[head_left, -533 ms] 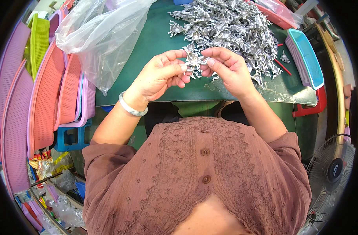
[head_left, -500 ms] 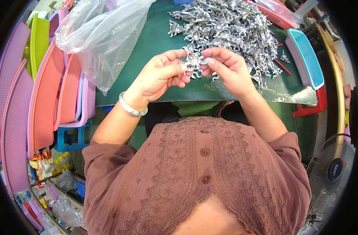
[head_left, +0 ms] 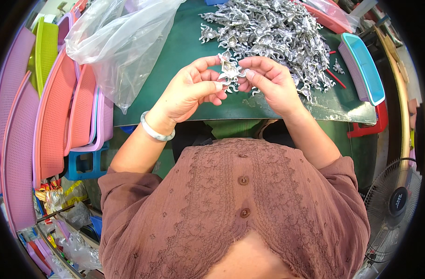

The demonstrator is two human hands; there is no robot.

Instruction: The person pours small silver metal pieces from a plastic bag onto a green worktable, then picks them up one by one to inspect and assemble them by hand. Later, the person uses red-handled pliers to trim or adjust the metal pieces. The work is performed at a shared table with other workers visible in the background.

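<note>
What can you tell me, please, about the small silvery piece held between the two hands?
The small silvery piece looks like shiny metal, ornate, with a pointed body and curled, leafy edges. It is held up above the green table, pinched between the left hand and the right hand by thumbs and forefingers. It resembles the parts in the heap of silvery pieces just behind it. Finer detail is too small to tell.

Clear plastic bag (head_left: 121,44), stacked pink baskets (head_left: 59,121), teal tray (head_left: 364,69), fan (head_left: 394,202).
</note>
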